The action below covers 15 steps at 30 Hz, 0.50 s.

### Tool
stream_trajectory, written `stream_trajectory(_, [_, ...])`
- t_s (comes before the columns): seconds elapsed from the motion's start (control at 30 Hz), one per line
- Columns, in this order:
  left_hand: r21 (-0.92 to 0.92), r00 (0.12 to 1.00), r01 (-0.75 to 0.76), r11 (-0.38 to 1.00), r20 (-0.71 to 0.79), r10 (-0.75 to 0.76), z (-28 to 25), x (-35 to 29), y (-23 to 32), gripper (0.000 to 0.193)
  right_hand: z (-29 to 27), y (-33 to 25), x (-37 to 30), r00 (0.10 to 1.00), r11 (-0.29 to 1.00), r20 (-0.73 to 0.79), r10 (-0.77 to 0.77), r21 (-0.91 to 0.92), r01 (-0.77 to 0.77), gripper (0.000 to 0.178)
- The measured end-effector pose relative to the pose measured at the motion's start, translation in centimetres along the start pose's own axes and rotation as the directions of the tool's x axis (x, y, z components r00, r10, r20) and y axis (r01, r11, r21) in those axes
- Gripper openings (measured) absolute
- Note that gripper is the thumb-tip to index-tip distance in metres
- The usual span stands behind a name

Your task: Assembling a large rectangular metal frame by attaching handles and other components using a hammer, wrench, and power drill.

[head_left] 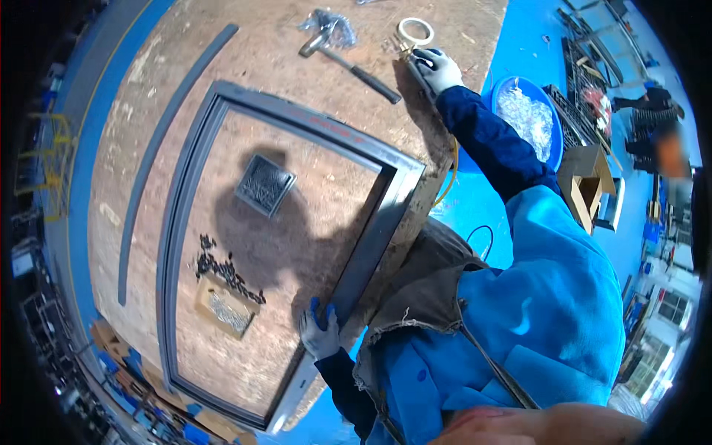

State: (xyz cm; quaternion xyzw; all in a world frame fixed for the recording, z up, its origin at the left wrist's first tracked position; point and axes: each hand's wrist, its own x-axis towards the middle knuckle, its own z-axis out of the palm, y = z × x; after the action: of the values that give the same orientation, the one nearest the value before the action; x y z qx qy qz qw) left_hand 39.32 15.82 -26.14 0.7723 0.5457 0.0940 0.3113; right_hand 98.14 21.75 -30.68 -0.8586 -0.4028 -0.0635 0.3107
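The person's left hand (319, 334), in a white and blue work glove, rests on the near rail of a large grey rectangular metal window frame (189, 193) lying flat on the worn wooden worktop (282, 52); its fingers curl over the rail, gripping it. The right hand (437, 69), gloved alike, reaches to the worktop's far edge, fingers closed on a small brass-coloured tool (408, 50) beside a roll of pale tape (414, 31). A black-handled hammer (348, 63) lies near.
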Motion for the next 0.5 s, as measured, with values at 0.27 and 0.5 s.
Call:
stream_trajectory(0.27, [0.019,0.976,-0.189,0.982,-0.109,0.190,1.0,14.8,12.9,0.030,-0.4,3.8,2.5,0.850,0.812,0.041,0.525,-0.322,-0.486,0.038])
stream_trajectory(0.5, [0.449,0.832,-0.420,0.789,-0.157,0.532,10.6,39.1,28.5,0.047,-0.3,5.7,3.0,0.816,0.844,0.260,0.516,-0.316,-0.433,0.040])
